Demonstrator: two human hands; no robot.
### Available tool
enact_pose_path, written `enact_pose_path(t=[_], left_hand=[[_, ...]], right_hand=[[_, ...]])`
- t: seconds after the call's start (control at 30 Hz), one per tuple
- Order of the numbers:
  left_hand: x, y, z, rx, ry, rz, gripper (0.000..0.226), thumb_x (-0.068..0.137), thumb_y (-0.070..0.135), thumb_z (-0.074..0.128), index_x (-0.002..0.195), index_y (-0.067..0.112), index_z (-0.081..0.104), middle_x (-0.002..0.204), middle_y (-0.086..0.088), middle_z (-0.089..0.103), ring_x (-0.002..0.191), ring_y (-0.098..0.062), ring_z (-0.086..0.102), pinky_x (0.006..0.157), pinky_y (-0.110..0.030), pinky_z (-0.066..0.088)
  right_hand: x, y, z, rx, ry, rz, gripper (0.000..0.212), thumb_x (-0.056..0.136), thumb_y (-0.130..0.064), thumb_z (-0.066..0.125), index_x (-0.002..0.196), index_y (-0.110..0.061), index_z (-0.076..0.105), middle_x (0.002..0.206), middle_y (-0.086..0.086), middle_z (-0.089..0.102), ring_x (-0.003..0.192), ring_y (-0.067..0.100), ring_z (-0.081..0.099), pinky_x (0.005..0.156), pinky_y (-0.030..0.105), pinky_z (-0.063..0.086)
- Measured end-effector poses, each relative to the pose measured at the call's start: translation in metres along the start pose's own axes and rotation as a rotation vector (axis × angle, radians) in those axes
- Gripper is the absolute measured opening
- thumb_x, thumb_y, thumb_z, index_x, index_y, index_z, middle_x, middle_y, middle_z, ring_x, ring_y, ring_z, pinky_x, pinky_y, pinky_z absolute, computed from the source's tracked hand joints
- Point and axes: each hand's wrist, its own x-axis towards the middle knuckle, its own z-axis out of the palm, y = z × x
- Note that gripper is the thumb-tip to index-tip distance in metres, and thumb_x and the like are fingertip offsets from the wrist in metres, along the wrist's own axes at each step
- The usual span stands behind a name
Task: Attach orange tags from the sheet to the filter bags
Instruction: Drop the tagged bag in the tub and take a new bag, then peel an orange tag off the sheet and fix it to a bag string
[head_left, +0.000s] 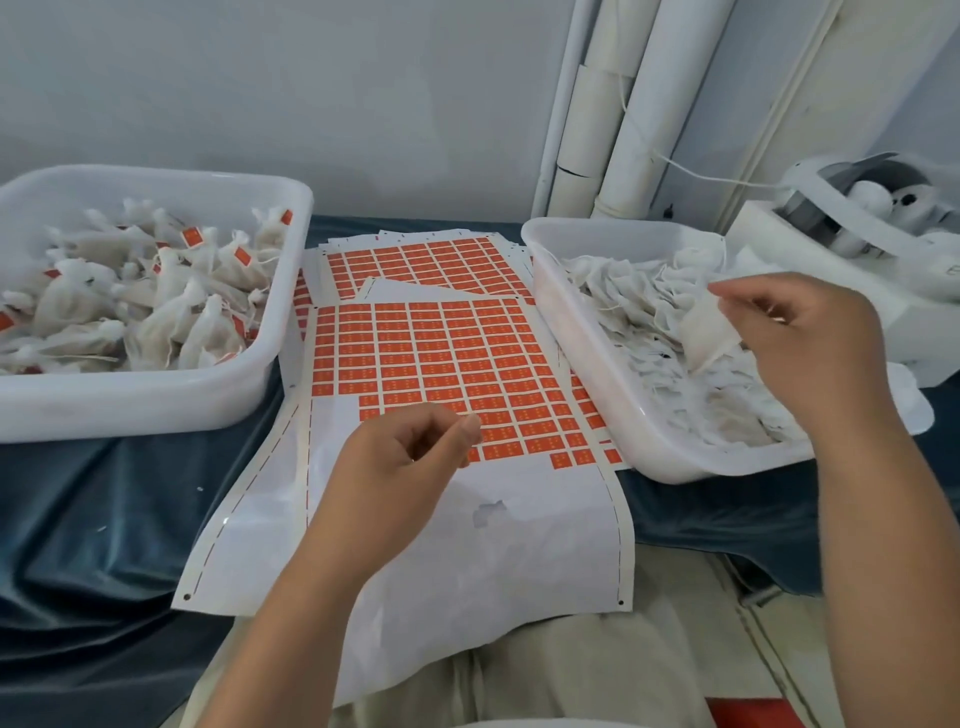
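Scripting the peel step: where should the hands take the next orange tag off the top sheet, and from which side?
Take a bottom-row orange tag by its near corner, coming from the person's side. It lies flat on the top sheet, and that stepped edge borders bare backing, so a corner there can probably be lifted.

A plain, pale grey-blue wall (260, 78) fills the back, under soft, even light with no hard shadows. At the right, several white pipes (623, 104) stand upright against it, one of them inside a wider sleeve. A thin white cord (717, 176) runs from the pipes to a white machine (763, 234) at the far right. A dark blue velvety cloth (78, 519), creased and slightly shiny, covers the table.
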Motion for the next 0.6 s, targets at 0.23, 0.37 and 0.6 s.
enact_pose_path(t=[0.23,0.37,0.6], left_hand=[[-0.009,0.008,0.007,-0.050,0.001,0.084,0.048,0.078,0.073,0.060,0.117,0.046,0.063,0.105,0.028,0.070,0.100,0.001,0.068,0.073,-0.008,0.054],[-0.014,0.011,0.008,-0.120,-0.061,0.151,0.064,0.085,0.073,0.063,0.142,0.044,0.053,0.129,0.029,0.064,0.118,0.006,0.061,0.090,-0.007,0.050],[-0.016,0.009,0.012,-0.211,-0.043,0.102,0.021,0.085,0.057,0.065,0.087,0.040,0.077,0.077,0.010,0.072,0.073,-0.010,0.067,0.062,-0.014,0.052]], right_hand=[[-0.046,-0.079,0.017,0.112,-0.278,-0.200,0.039,0.096,-0.030,0.074,0.124,-0.055,0.064,0.105,-0.038,0.067,0.095,-0.010,0.066,0.077,0.000,0.044],[-0.079,-0.099,0.043,0.265,-0.506,-0.250,0.030,0.095,-0.026,0.076,0.112,-0.051,0.072,0.104,-0.031,0.072,0.097,-0.003,0.070,0.078,0.009,0.053],[-0.090,-0.092,0.062,0.317,-0.489,-0.179,0.018,0.094,-0.028,0.076,0.107,-0.041,0.077,0.097,-0.029,0.074,0.092,-0.004,0.071,0.075,0.007,0.050]])
